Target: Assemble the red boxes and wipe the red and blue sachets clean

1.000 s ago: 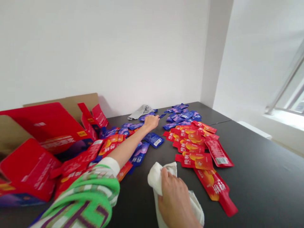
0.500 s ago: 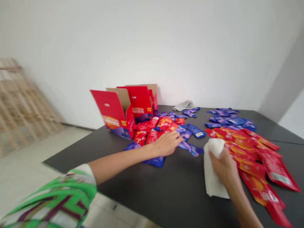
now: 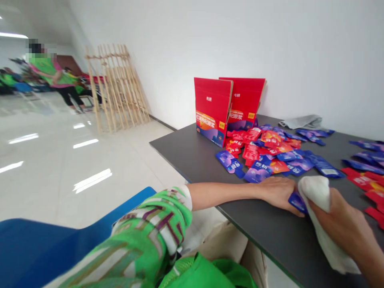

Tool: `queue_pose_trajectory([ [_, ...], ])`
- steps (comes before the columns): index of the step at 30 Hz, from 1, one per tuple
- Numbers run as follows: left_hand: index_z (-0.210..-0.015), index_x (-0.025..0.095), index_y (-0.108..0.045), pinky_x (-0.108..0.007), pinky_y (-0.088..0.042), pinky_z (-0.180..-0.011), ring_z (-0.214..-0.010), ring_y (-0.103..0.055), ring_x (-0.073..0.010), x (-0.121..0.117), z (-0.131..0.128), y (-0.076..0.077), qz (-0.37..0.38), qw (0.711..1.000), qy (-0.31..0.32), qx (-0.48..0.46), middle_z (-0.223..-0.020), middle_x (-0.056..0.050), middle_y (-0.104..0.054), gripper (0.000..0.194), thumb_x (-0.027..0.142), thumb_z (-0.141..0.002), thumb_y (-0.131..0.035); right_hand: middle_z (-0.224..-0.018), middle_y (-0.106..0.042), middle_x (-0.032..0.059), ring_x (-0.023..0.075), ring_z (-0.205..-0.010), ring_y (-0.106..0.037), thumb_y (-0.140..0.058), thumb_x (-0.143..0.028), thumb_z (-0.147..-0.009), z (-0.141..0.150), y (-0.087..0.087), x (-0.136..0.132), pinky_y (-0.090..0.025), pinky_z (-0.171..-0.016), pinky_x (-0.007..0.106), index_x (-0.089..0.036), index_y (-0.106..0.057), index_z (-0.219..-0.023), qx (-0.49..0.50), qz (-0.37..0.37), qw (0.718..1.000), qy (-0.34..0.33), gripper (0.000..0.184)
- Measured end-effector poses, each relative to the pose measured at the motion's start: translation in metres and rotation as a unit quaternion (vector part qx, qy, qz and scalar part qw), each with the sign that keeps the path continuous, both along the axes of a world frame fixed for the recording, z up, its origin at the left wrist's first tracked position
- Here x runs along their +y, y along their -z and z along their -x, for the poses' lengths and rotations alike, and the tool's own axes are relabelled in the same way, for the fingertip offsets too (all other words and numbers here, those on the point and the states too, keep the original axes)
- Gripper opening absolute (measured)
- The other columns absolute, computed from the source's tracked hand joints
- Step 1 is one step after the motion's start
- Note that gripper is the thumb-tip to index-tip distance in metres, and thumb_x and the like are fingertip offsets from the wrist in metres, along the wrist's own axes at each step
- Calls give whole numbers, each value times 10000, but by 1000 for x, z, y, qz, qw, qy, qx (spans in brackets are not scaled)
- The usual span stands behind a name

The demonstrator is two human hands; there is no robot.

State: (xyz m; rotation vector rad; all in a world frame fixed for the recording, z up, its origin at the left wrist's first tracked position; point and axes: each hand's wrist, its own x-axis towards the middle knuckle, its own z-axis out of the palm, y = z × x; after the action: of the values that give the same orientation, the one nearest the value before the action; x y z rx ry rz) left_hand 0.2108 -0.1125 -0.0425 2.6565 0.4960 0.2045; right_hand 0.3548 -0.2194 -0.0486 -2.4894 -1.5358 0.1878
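The left box (image 3: 212, 110) reads 纯耕 at the top, 红枣枸杞原浆 on the orange band, 40 low down; the right box (image 3: 244, 100) reads 纯耕; a blue sachet (image 3: 258, 170) reads 纯耕.

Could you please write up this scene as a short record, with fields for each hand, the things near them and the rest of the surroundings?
Left hand: resting on a dark table, beside a blue sachet
Right hand: gripping a white cloth
Nearby: loose red and blue sachets
Rest: two upright red cartons, a grey cloth, a wooden lattice frame, a distant person in green
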Motion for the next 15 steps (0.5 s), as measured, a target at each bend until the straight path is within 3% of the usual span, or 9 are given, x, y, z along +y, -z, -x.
queue_pose_trajectory([
  [2, -1172, 114, -485, -349, -450, -828, -1042, -556, -265, 2, -2, 4, -23, 998, 31, -50, -1139, -121, -581, 665, 540, -679, -621, -950, -621, 140, 281, -898, -599, -302, -559, -841, 2, 0, 0, -403, -659, 306, -244, -414, -1149, 33, -12, 998, -47, 455],
  [4, -1161, 107, -495, -348, -463, -802, -1030, -564, -270, 2, -3, 7, -38, 996, 43, -70, -1126, -126, -588, 660, 551, -686, -606, -944, -616, 145, 284, -866, -603, -288, -538, -846, 1, 1, 1, -395, -644, 312, -237, -420, -1118, 9, 9, 999, -45, 427],
  [7, -1059, 85, -552, -346, -485, -696, -909, -604, -282, 2, -5, 8, -28, 999, 9, -35, -1007, -145, -619, 672, 625, -661, -576, -878, -611, 182, 317, -776, -604, -234, -556, -851, -2, 4, 1, -373, -606, 350, -224, -439, -1072, -57, 51, 997, 18, 448],
  [12, -1099, 94, -521, -375, -474, -718, -944, -578, -303, -3, -6, 7, -50, 998, 5, -29, -1043, -160, -598, 725, 646, -635, -593, -895, -620, 122, 295, -838, -610, -314, -548, -835, -7, 11, 0, -398, -667, 340, -295, -393, -1105, 40, 4, 997, -61, 378],
  [15, -1081, 61, -516, -393, -454, -750, -957, -549, -316, -13, -2, 7, -90, 995, -45, -15, -1042, -198, -569, 746, 670, -652, -562, -874, -626, 161, 313, -832, -608, -274, -586, -838, -15, 16, -1, -400, -655, 357, -277, -407, -1103, 6, 39, 999, -22, 429],
])
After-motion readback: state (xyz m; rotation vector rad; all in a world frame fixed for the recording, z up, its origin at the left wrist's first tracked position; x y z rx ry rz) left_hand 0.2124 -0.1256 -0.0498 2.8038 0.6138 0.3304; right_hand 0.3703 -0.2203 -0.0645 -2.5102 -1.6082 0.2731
